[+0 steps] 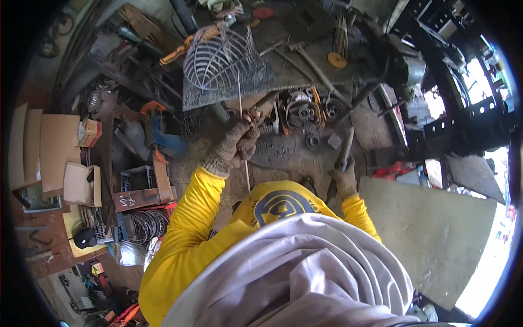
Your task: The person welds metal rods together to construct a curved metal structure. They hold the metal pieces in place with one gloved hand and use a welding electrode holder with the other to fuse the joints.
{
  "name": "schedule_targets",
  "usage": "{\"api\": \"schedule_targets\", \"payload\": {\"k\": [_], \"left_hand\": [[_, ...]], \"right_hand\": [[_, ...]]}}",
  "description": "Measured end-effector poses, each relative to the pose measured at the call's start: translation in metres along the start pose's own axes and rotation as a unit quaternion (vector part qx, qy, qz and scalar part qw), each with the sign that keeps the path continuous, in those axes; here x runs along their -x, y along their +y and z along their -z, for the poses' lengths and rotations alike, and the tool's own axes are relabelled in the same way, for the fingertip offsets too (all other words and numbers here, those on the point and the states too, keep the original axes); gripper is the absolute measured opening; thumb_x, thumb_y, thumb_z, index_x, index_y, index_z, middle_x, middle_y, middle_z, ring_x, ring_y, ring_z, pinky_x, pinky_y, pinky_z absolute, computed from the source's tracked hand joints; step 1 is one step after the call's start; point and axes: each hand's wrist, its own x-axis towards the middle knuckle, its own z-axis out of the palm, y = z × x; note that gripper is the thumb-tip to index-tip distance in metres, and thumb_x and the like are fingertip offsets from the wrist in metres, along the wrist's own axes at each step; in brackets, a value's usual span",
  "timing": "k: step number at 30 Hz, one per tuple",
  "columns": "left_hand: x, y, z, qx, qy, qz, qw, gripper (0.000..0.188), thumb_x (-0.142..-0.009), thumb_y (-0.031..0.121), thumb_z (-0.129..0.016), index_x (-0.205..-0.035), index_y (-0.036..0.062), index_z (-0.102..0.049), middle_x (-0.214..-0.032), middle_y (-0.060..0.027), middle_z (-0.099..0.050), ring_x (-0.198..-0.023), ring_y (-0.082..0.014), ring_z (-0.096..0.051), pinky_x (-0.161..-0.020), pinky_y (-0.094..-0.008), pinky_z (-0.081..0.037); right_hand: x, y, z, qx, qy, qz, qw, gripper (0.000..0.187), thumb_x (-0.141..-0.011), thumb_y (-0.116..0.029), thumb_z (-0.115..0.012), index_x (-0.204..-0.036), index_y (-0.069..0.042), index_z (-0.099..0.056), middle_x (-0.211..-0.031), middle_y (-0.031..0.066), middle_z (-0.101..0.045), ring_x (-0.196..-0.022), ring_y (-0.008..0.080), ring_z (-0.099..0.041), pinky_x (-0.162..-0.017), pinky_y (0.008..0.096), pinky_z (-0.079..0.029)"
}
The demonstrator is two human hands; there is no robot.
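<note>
My left hand (243, 139), in a dirty knit work glove, is closed round a thin pale rod (247, 177). The rod stands nearly upright in the picture, its upper end reaching the front edge of a dark metal worktable (229, 97). A curved metal grille (210, 62) of bent bars rests on the table beyond that hand. Lower and to the right, my gloved right hand (344, 180) grips a grey stick-shaped tool (346, 150) pointing up and away; its exact kind I cannot make out. The two hands are well apart.
An orange-handled clamp (180, 53) sits at the grille. A hammer (318, 71) lies on the table. Greasy machine parts (302, 111) lie below its edge. Cardboard boxes (60, 141) and a blue vise-like tool (166, 139) stand left; a large pale sheet (430, 234) is at right.
</note>
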Motion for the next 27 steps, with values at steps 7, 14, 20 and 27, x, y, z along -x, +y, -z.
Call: {"api": "schedule_targets", "payload": {"k": [7, 14, 20, 27], "left_hand": [[0.039, 0.065, 0.030, -0.666, -0.024, -0.181, 0.723, 0.025, -0.098, 0.024, -0.066, -0.115, 0.0061, -0.071, -0.088, -0.0118, -0.072, -0.075, -0.0242, -0.071, -0.067, -0.0354, -0.056], [0.073, 0.079, 0.056, -0.735, -0.043, -0.209, 0.644, 0.024, -0.096, 0.025, -0.066, -0.116, 0.0126, -0.073, -0.093, -0.0128, -0.074, -0.080, -0.0313, -0.072, -0.069, -0.0397, -0.059], [0.085, 0.085, 0.054, -0.731, -0.038, -0.172, 0.659, 0.027, -0.097, 0.023, -0.065, -0.121, 0.0117, -0.071, -0.097, -0.0140, -0.074, -0.086, -0.0337, -0.072, -0.072, -0.0424, -0.056], [0.089, 0.089, 0.061, -0.717, -0.037, -0.165, 0.676, 0.027, -0.097, 0.022, -0.065, -0.122, 0.0120, -0.071, -0.103, -0.0161, -0.073, -0.091, -0.0340, -0.072, -0.075, -0.0412, -0.057]], "right_hand": [[0.088, -0.162, -0.096, -0.188, -0.222, 0.054, 0.955, 0.105, -0.064, -0.016, -0.086, -0.154, -0.011, -0.032, -0.111, 0.0044, -0.059, -0.090, 0.0126, -0.057, -0.077, 0.0260, -0.051], [0.130, -0.190, -0.141, -0.224, -0.291, -0.006, 0.930, 0.104, -0.062, -0.013, -0.088, -0.151, -0.010, -0.035, -0.119, 0.0073, -0.061, -0.099, 0.0153, -0.062, -0.084, 0.0317, -0.055], [0.143, -0.198, -0.162, -0.137, -0.278, 0.005, 0.951, 0.108, -0.061, -0.017, -0.090, -0.153, -0.008, -0.033, -0.123, 0.0077, -0.060, -0.108, 0.0167, -0.062, -0.094, 0.0331, -0.052], [0.146, -0.203, -0.166, -0.099, -0.297, 0.030, 0.949, 0.110, -0.062, -0.023, -0.093, -0.153, -0.008, -0.033, -0.126, 0.0066, -0.058, -0.113, 0.0176, -0.061, -0.099, 0.0345, -0.049]]}}
